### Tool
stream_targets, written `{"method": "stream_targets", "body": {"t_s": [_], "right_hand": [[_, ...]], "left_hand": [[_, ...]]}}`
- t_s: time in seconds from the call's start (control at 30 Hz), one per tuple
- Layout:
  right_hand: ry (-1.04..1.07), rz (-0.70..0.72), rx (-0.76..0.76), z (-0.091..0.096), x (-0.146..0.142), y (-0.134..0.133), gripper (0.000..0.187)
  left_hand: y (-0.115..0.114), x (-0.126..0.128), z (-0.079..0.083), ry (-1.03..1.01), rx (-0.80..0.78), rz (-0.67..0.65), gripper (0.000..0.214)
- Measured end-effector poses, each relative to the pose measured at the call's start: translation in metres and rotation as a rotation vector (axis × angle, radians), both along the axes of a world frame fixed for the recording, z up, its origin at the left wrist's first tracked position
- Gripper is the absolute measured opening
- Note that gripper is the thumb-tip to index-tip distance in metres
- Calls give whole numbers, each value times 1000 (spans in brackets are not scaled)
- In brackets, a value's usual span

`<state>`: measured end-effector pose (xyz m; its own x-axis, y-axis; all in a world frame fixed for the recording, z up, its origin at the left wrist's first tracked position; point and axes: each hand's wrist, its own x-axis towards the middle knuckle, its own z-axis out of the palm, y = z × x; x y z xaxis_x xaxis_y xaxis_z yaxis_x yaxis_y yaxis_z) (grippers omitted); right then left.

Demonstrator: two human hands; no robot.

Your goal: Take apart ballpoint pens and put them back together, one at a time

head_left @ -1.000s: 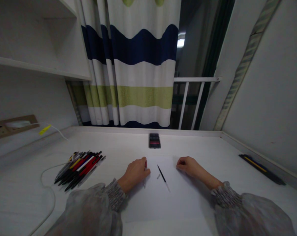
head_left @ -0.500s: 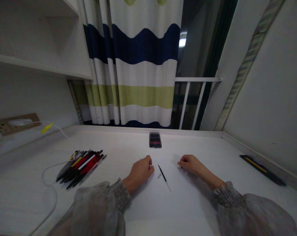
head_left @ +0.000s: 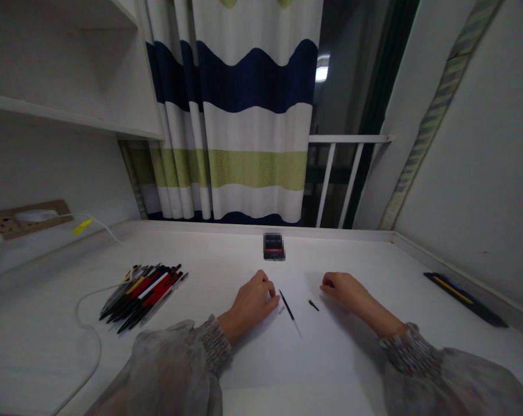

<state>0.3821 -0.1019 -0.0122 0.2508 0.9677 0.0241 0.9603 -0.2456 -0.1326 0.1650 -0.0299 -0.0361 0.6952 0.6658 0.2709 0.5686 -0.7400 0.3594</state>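
A white sheet of paper (head_left: 282, 361) lies on the white desk (head_left: 48, 346) in front of me. On it rest a thin black pen refill (head_left: 288, 309), a tiny pale piece (head_left: 281, 310) and a small black piece (head_left: 314, 305). My left hand (head_left: 253, 301) sits on the sheet with its fingers curled, fingertips right beside the refill's upper end; what is inside the fingers is hidden. My right hand (head_left: 347, 291) rests knuckles-up, fingers curled under, just right of the small black piece and apart from it.
A pile of several red, black and yellow pens (head_left: 142, 290) lies at the left, with a white cable (head_left: 84, 323) and a power strip (head_left: 25, 216) beyond. A small dark object (head_left: 274, 247) sits at the back. A long dark flat item (head_left: 463, 299) lies along the right wall.
My left hand slid right towards the refill. My right hand shifted a little right, and the small black piece now lies on the paper beside it.
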Motion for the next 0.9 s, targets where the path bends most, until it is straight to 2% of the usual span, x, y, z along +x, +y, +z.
{"method": "stream_targets", "body": {"t_s": [0.17, 0.37, 0.63, 0.73, 0.9], "right_hand": [[11, 10, -88, -3, 4, 0, 18], [-43, 25, -131, -8, -2, -3, 22], [-61, 31, -144, 1, 11, -4, 22], [-73, -30, -98, 7, 23, -3, 24], [-78, -118, -109, 4, 33, -3, 26]], "left_hand": [[-7, 2, 0, -21, -43, -103, 13], [-5, 5, -5, -50, -36, -141, 6], [-6, 5, -3, -61, -44, -138, 8], [-4, 4, -5, -89, -36, -139, 8], [6, 1, -5, -144, 17, -25, 9]]}}
